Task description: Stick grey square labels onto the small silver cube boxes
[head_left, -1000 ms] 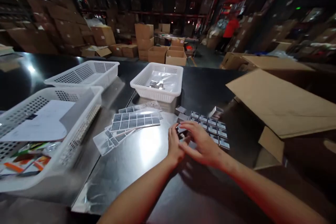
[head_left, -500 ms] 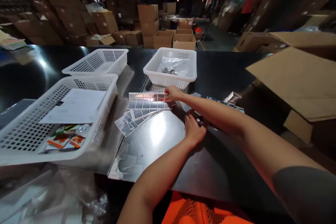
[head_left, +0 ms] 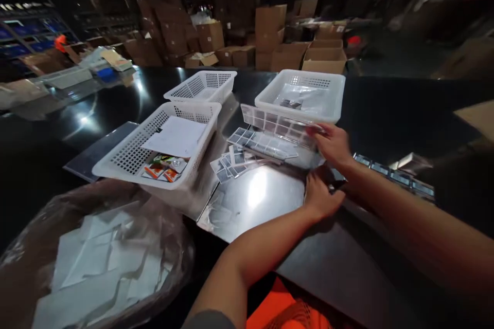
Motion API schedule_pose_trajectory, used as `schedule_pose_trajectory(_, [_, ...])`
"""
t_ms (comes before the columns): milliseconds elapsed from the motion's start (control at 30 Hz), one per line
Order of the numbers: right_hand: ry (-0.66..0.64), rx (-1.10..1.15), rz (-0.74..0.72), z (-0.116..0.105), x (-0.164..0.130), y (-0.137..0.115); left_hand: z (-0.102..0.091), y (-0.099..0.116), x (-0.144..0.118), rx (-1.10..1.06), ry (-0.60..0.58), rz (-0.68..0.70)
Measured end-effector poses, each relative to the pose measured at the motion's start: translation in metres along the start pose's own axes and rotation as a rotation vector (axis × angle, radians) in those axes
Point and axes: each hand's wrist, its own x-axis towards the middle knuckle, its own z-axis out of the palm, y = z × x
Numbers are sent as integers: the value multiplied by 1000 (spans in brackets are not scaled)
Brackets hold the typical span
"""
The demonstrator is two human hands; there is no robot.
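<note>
Pinched in my right hand (head_left: pixel 332 145) is the end of a clear strip with pale grid lines (head_left: pixel 276 123), raised at a tilt in front of the far right basket. Below it lies a strip of grey-blue rectangles (head_left: pixel 262 145) on the metal tabletop. Several more small rectangular pieces (head_left: pixel 233 163) are fanned out beside that strip. My left hand (head_left: pixel 321 196) rests low on the table, closed around a small dark thing whose kind is hidden. Past my right forearm is a row of small dark packs (head_left: pixel 393 174), with a little box (head_left: pixel 412 162) by it.
A white basket (head_left: pixel 335 105) with a clear bag stands behind my right hand. To the left are a basket (head_left: pixel 111 167) with papers and colourful packets, and another basket (head_left: pixel 227 93) behind it. A lined bin (head_left: pixel 173 267) of white paper sits front left; a cardboard flap (head_left: pixel 478 119) is far right.
My right hand has lifted the clear gridded strip up off the pieces beneath. The view has turned left, bringing the paper bin into sight. My left hand stays low on the table.
</note>
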Motion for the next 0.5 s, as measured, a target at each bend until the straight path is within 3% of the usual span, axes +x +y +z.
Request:
schedule_pose_trajectory(133, [255, 206, 102, -88, -42, 21, 5, -4, -3, 23, 62, 91])
schedule_pose_trajectory(233, [327, 302, 230, -138, -79, 48, 9, -10, -5, 24, 96, 92])
schedule_pose_trajectory(333, [350, 315, 298, -160, -112, 74, 13, -18, -6, 26, 152, 82])
schedule_pose_trajectory(500, [418, 343, 262, -171, -142, 101, 11, -26, -10, 47, 272, 175])
